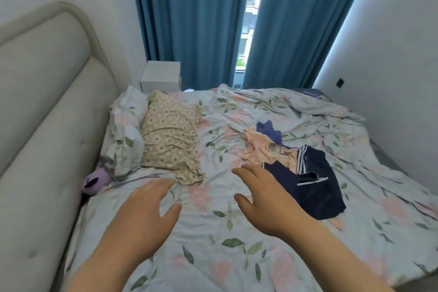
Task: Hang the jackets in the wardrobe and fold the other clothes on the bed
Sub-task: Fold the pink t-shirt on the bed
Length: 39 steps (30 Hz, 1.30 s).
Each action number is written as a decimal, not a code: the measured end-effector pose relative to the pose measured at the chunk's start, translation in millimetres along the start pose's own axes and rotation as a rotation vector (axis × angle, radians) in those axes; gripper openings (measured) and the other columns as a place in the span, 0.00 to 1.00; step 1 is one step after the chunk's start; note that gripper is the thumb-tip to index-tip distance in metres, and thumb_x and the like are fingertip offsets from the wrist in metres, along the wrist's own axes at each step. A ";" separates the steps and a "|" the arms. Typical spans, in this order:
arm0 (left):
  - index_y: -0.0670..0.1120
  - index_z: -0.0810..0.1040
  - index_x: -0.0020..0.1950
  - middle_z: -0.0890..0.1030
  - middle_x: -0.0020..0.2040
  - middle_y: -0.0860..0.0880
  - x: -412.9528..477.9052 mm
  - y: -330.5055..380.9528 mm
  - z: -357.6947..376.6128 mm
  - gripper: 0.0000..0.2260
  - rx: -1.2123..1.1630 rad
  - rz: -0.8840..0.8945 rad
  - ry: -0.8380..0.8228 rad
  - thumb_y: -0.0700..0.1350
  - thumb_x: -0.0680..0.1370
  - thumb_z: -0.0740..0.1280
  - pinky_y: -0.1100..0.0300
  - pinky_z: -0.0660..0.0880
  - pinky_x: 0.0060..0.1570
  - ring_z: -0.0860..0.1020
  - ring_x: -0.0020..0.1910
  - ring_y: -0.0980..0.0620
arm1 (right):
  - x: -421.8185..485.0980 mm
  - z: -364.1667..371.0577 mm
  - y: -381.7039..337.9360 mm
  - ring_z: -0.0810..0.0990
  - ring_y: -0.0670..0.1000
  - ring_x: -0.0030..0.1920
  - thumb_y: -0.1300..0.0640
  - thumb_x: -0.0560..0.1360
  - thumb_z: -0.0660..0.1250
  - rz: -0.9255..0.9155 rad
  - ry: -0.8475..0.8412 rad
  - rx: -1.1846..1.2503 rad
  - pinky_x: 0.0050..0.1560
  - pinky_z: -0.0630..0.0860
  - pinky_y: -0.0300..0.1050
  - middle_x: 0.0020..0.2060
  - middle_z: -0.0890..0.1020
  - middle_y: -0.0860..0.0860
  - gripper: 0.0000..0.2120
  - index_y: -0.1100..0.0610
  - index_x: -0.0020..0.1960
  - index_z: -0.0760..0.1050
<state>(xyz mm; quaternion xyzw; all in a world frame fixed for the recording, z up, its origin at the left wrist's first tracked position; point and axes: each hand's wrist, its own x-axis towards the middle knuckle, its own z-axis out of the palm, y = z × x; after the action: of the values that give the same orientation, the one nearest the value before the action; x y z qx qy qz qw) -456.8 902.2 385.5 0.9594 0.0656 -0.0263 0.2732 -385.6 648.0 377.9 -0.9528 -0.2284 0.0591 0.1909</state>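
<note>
A small heap of clothes lies on the floral bed (213, 232), right of centre. On top is a navy garment with white stripes (315, 185). Under it a pink printed top (265, 149) spreads to the left, and a blue-purple piece (269, 129) sticks out behind. My right hand (265, 199) hovers just left of the navy garment, fingers spread, holding nothing. My left hand (147, 211) hovers over the sheet near a beige patterned pillow (170, 135), fingers relaxed and empty. No wardrobe or jacket is visible.
A padded cream headboard (42, 114) runs along the left. A floral pillow (125, 130) and a purple plush toy (94, 182) lie beside it. A white nightstand (161, 76) stands behind the bed before blue curtains (189, 19). A white wall (391, 54) borders the right.
</note>
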 end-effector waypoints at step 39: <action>0.54 0.65 0.76 0.66 0.75 0.57 128.1 303.3 210.8 0.25 0.097 0.318 -0.225 0.53 0.79 0.63 0.59 0.62 0.71 0.64 0.74 0.56 | -115.3 -98.1 329.1 0.63 0.51 0.71 0.50 0.80 0.61 0.359 0.126 0.067 0.68 0.66 0.45 0.72 0.65 0.47 0.26 0.48 0.76 0.60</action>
<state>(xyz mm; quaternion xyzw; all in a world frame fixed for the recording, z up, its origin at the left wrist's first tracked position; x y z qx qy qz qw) -290.6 549.8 353.3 0.9607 -0.1188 -0.0931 0.2327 -332.6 291.4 342.5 -0.9732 -0.0402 0.0402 0.2228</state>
